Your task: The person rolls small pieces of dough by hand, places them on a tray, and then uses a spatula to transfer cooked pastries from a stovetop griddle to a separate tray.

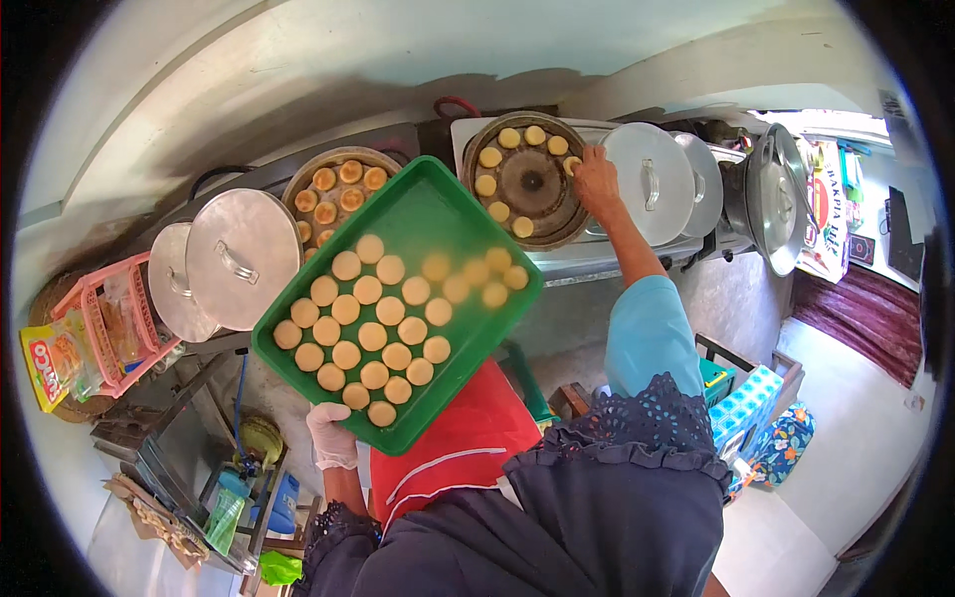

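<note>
My left hand (332, 436), in a whitish glove, grips the near-left edge of a green plastic tray (438, 199). Rows of pale, flat, round dough pieces (373, 336) lie on the tray; those toward its right side look blurred. Over the right rim of a round pan (532, 214) reaches my right hand (597, 184), bare, its fingers closed at a pale dough round (571, 166). More dough rounds form a partial ring along that pan's edge, around its bare dark middle. Behind the tray, a second pan (288, 191) holds browned rounds (325, 179), partly hidden by the tray.
Metal lids (652, 169) stand right of the pan, beside a large lidded pot (776, 199). Two more lids (224, 274) are at the left, near a pink basket (99, 318) and a yellow packet (50, 363). A wall rises behind the stoves.
</note>
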`<act>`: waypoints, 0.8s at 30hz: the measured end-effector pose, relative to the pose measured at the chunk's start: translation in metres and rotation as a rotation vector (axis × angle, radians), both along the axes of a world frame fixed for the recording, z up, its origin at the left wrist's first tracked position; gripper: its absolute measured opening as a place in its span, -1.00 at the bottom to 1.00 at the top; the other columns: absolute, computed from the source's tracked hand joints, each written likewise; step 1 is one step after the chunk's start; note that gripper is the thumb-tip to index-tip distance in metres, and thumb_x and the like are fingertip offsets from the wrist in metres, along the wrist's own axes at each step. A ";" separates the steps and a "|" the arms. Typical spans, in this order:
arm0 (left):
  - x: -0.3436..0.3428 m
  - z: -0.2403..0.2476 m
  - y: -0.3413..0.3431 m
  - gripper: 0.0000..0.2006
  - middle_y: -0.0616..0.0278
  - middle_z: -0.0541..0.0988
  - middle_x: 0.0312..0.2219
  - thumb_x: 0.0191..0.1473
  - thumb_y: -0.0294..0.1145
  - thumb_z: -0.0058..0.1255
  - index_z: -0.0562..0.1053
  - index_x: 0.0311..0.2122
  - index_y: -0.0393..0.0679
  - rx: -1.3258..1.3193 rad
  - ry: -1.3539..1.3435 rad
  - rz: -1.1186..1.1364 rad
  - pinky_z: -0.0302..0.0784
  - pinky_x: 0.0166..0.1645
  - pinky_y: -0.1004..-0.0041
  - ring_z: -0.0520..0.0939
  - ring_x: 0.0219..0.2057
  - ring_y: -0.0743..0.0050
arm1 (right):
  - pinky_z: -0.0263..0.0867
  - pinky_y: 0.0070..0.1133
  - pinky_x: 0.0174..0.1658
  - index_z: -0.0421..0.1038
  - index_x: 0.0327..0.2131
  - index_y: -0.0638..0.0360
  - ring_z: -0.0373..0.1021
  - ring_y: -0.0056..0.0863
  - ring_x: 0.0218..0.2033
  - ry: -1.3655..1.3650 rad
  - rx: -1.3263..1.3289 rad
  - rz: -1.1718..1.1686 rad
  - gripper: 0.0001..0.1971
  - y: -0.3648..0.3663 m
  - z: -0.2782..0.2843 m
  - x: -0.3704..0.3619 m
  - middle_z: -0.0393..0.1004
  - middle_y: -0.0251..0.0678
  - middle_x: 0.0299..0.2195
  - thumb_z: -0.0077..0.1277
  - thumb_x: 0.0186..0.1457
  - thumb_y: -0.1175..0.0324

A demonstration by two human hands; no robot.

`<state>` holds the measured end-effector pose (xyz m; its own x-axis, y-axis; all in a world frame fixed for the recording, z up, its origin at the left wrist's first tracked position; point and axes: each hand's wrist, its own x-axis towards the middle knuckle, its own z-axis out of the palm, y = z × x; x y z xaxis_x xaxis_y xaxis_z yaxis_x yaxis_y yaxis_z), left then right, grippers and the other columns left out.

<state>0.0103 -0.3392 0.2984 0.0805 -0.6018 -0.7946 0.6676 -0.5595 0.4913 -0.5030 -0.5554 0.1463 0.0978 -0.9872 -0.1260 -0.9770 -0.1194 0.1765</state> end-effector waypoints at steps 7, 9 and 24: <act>-0.005 0.002 -0.004 -0.38 0.15 0.50 -0.11 -0.38 -0.50 -0.08 0.35 0.00 -0.24 -0.071 0.000 -0.050 0.52 -0.02 0.26 0.54 -0.12 0.16 | 0.41 -0.38 -0.29 0.52 -0.25 0.10 0.27 -0.18 -0.10 -0.038 -0.011 0.061 -0.74 0.001 0.004 0.008 0.33 -0.14 -0.22 -0.01 -0.09 0.47; -0.004 0.002 -0.004 -0.41 0.17 0.51 -0.12 -0.35 -0.46 -0.09 0.36 -0.03 -0.25 -0.076 -0.015 -0.078 0.50 -0.01 0.28 0.54 -0.12 0.18 | 0.41 -0.39 -0.29 0.51 -0.17 0.07 0.27 -0.19 -0.10 -0.029 -0.038 0.104 -0.69 0.001 0.002 0.012 0.33 -0.14 -0.22 0.00 -0.08 0.46; 0.002 -0.001 -0.004 -0.26 0.09 0.45 -0.04 -0.44 -0.62 -0.09 0.26 0.08 -0.23 -0.077 0.059 -0.005 0.54 0.00 0.19 0.52 -0.06 0.06 | 0.33 -0.34 -0.24 0.49 -0.18 0.06 0.35 -0.23 -0.28 -0.827 -0.341 0.166 -0.60 0.036 0.100 0.132 0.39 -0.29 -0.39 0.01 -0.20 0.59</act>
<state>0.0119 -0.3434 0.2971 0.0314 -0.6615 -0.7493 0.6938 -0.5252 0.4927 -0.3706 -0.5191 0.2462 0.1712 -0.9232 0.3440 -0.7829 -0.3395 -0.5214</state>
